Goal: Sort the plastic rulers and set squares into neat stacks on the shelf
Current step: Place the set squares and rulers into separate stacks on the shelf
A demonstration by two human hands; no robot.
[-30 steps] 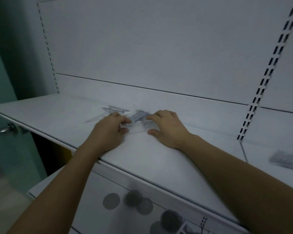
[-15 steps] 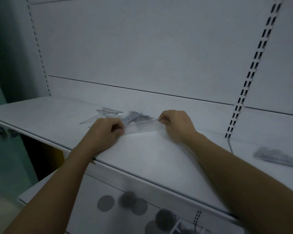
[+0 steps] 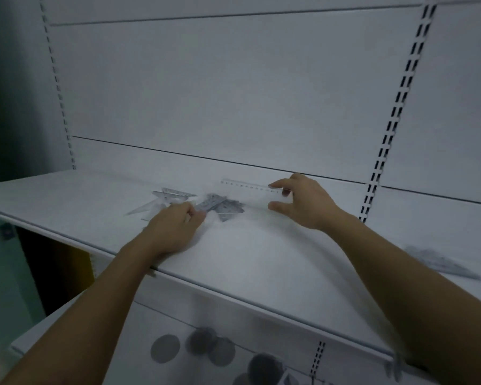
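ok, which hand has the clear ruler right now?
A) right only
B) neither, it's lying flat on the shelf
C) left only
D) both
A. The right hand pinches the clear ruler at its right end between thumb and fingers, while the left hand is down at the loose pile of set squares, off the ruler.

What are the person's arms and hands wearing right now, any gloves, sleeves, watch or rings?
Nothing shows. The left hand and right hand are bare: no gloves, and no rings that this dim, soft picture reveals. The left forearm and right forearm are bare to the frame edge, with no sleeves, watch or wristband in view.
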